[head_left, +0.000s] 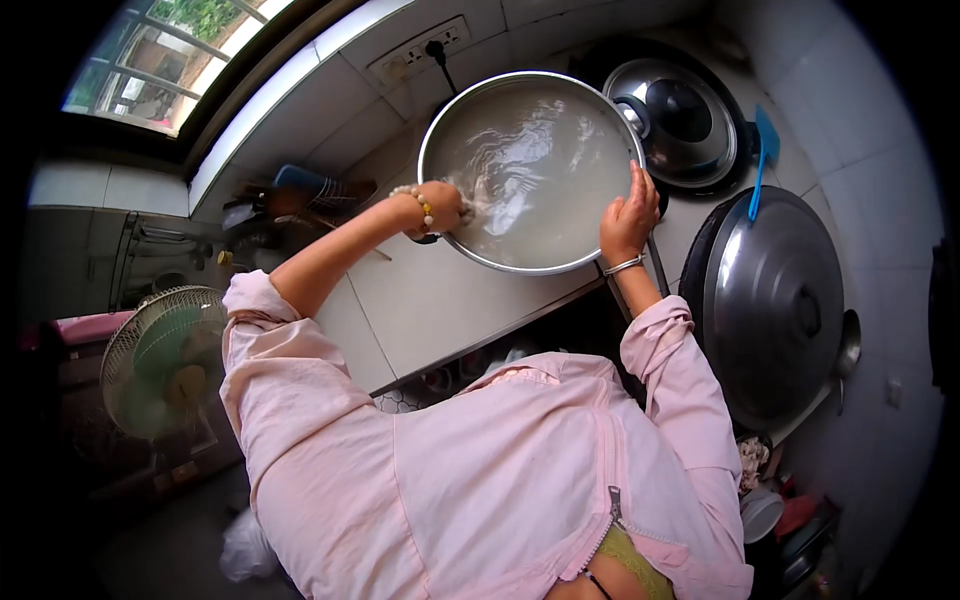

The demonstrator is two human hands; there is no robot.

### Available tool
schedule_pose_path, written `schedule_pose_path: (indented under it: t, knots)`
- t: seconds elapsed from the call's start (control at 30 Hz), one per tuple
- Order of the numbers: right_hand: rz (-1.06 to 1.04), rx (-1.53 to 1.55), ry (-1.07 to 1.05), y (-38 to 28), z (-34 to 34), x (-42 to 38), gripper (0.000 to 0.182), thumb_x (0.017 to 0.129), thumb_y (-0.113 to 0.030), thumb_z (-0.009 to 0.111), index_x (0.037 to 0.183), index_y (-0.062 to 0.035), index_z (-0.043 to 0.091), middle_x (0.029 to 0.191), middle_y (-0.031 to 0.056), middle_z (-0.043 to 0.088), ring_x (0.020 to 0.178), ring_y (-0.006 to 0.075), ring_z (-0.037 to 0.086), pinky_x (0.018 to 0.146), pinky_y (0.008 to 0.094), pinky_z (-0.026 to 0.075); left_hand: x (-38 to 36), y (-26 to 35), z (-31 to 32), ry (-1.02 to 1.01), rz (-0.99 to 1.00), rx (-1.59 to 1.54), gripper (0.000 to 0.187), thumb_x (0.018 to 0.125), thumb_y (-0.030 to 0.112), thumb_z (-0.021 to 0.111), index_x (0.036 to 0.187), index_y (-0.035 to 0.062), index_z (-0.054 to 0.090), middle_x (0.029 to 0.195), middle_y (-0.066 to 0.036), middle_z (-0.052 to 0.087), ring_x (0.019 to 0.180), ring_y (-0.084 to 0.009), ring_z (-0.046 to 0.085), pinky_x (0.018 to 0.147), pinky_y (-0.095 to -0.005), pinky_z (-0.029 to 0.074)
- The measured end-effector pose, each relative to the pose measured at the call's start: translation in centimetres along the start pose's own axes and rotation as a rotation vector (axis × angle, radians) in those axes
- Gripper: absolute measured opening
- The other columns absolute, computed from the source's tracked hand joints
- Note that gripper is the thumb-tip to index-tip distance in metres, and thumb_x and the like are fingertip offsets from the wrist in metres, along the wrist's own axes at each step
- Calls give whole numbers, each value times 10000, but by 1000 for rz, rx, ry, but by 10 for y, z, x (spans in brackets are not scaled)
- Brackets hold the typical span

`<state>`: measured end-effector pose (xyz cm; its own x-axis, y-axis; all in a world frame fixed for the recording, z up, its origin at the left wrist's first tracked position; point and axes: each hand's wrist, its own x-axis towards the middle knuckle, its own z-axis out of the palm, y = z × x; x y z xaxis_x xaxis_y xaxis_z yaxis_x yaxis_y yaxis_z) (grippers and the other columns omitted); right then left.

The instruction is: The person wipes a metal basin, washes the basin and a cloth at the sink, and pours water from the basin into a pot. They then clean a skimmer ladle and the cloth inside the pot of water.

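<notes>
A large round metal pot [528,270] full of cloudy, rippling liquid stands on the tiled counter [400,300]. My left hand [440,207], with a beaded bracelet at the wrist, is at the pot's left rim. Its fingers are curled at the liquid's edge, where the surface is blurred by motion; what they hold, if anything, is hidden. My right hand [630,215], wearing a bangle, rests on the right rim with its fingers stretched along it.
A lidded pan [675,120] is at the back right, and a big domed lid [775,310] lies nearer, with a blue spatula [765,150] on its edge. At left are a fan [165,360], utensils and a window [170,60]. A socket [420,50] is behind the pot.
</notes>
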<state>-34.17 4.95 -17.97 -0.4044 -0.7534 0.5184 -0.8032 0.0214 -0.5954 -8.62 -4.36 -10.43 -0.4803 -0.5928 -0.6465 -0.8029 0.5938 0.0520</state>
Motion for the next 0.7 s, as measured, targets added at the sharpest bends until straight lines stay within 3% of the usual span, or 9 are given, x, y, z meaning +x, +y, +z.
schedule_pose_path:
  t: [0.13,0.2,0.27,0.37,0.47,0.53,0.63,0.67,0.7]
  knots:
    - [5,-16,11,1,0,-1,549,669,17,442,1208,-65,385,1176,127,429,1092,290,397,915,425,281,4,30,21,-79,237,-245,317,719,69,473,1012,68,593,821,-128,614,787,-249,583,727,-314,449]
    - [12,-7,26,0,-1,0,541,670,25,435,1203,-63,405,1176,129,436,1097,288,396,923,403,290,18,42,42,15,366,-709,280,714,36,484,969,-8,591,830,-113,620,780,-200,581,694,-296,446]
    - [-4,4,39,1,-1,0,532,676,15,434,1201,-64,405,1173,126,438,1095,289,398,919,403,292,29,61,43,-72,359,-794,273,723,7,499,981,-52,567,881,-90,612,767,-133,559,665,-246,437]
    - [-1,-5,42,1,-1,2,514,661,8,462,1169,-57,413,1140,114,460,1079,285,412,907,416,295,53,76,56,-350,410,-1712,353,762,-18,503,1115,-25,481,879,-57,593,672,-59,512,611,-169,410]
    - [-4,-25,18,-1,-3,2,512,664,-4,465,1170,-58,414,1144,109,457,1092,281,400,915,423,285,56,78,41,-226,315,-1945,348,763,-39,493,1110,-13,485,828,-36,573,629,-59,493,582,-175,406]
    - [-10,-40,6,-5,-7,3,517,667,-27,485,1177,-69,413,1147,100,452,1103,270,390,926,423,272,70,61,42,-182,347,-1948,353,768,-30,489,1119,5,481,830,-30,570,627,-58,488,568,-178,405]
    - [-223,-301,-78,-19,-24,8,506,674,-67,524,1172,-90,441,1154,93,439,1106,255,389,936,402,261,88,42,40,192,170,-1557,347,760,25,509,1107,25,496,869,-63,586,656,-94,519,562,-215,424]
    - [-230,-299,-76,-24,-26,10,506,674,-67,524,1172,-90,441,1154,93,439,1106,255,389,936,402,261,92,40,42,200,170,-1559,347,760,25,509,1107,25,496,869,-63,586,656,-94,519,562,-215,424]
    - [-256,-198,-149,-28,-29,10,501,675,-67,525,1169,-86,445,1153,102,437,1098,263,396,935,391,271,96,42,44,405,186,-1264,349,755,40,515,1104,34,503,859,-79,585,684,-130,540,584,-250,438]
